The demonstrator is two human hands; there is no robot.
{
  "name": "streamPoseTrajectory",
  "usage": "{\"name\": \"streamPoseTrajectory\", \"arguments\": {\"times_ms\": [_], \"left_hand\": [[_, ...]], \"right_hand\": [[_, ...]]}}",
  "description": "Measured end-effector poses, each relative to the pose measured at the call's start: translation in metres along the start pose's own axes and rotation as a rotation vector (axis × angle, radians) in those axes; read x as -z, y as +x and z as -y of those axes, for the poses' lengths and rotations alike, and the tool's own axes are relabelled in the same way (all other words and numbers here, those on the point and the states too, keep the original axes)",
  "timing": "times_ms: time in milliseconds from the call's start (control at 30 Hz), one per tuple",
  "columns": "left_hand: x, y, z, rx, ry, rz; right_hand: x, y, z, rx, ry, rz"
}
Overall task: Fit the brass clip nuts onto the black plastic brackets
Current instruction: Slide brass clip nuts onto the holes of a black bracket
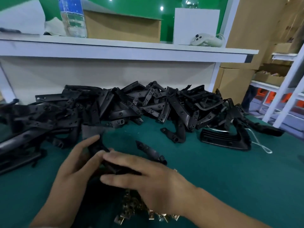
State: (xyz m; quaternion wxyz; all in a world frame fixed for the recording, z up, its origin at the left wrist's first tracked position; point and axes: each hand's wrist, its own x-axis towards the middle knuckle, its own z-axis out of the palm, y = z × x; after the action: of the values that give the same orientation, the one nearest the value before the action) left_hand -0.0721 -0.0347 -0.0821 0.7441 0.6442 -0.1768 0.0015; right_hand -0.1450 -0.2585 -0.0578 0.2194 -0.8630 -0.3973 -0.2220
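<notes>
My left hand and my right hand are both closed around one black plastic bracket just above the green mat. The bracket's far end pokes out past my right fingers; its middle is hidden under them. A heap of brass clip nuts lies on the mat right below my right hand, partly covered by it. I cannot tell whether a nut sits between my fingers. A long pile of black brackets stretches across the back of the mat.
The green mat covers the bench. A ribbed black bracket lies at the right beside a white string. Above the pile, a white shelf carries a water bottle, boxes and a white controller. Cardboard boxes and racks stand at the right.
</notes>
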Motion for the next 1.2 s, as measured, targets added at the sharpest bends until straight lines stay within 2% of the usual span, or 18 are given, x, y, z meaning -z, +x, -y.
{"name": "streamPoseTrajectory", "arguments": {"times_ms": [100, 200, 233, 300, 367, 400, 467, 600, 733, 800, 900, 1000, 1067, 1200], "left_hand": [[0.005, 0.005, 0.005, -0.031, -0.043, -0.159], [0.020, 0.008, 0.011, -0.051, -0.117, -0.245], [0.027, 0.011, 0.014, -0.048, -0.133, -0.268], [0.037, 0.015, 0.021, -0.030, -0.161, -0.288], [0.050, 0.021, 0.031, 0.012, -0.205, -0.308], [0.056, 0.024, 0.036, 0.038, -0.220, -0.301], [0.066, 0.026, 0.042, 0.063, -0.212, -0.278], [0.069, 0.025, 0.053, 0.070, -0.257, -0.274], [0.055, 0.027, 0.044, 0.129, -0.141, -0.385], [0.043, 0.020, 0.031, 0.082, -0.053, -0.409], [0.027, 0.012, 0.017, -0.006, 0.176, -0.350], [0.027, 0.006, 0.007, -0.048, 0.575, -0.235], [0.029, 0.003, 0.003, -0.042, 0.749, -0.191], [0.029, -0.002, -0.006, -0.069, 0.927, -0.144]], "right_hand": [[0.005, -0.005, -0.012, -0.176, 0.095, -0.185], [0.017, -0.016, -0.036, -0.422, 0.038, -0.320], [0.021, -0.020, -0.045, -0.492, 0.009, -0.298], [0.024, -0.028, -0.059, -0.576, -0.052, -0.104], [0.022, -0.034, -0.071, -0.647, 0.032, 0.121], [0.021, -0.034, -0.074, -0.692, 0.129, 0.165], [0.021, -0.033, -0.079, -0.747, 0.279, 0.128], [0.019, -0.033, -0.084, -0.725, 0.321, -0.022], [0.015, -0.034, -0.085, -0.789, 0.272, -0.379], [0.014, -0.036, -0.089, -0.856, 0.182, -0.460], [0.012, -0.038, -0.094, -0.963, 0.089, -0.472], [0.014, -0.039, -0.095, -1.015, 0.069, -0.501], [0.019, -0.040, -0.091, -0.955, 0.126, -0.485], [0.025, -0.032, -0.072, -0.670, 0.203, -0.247]]}}
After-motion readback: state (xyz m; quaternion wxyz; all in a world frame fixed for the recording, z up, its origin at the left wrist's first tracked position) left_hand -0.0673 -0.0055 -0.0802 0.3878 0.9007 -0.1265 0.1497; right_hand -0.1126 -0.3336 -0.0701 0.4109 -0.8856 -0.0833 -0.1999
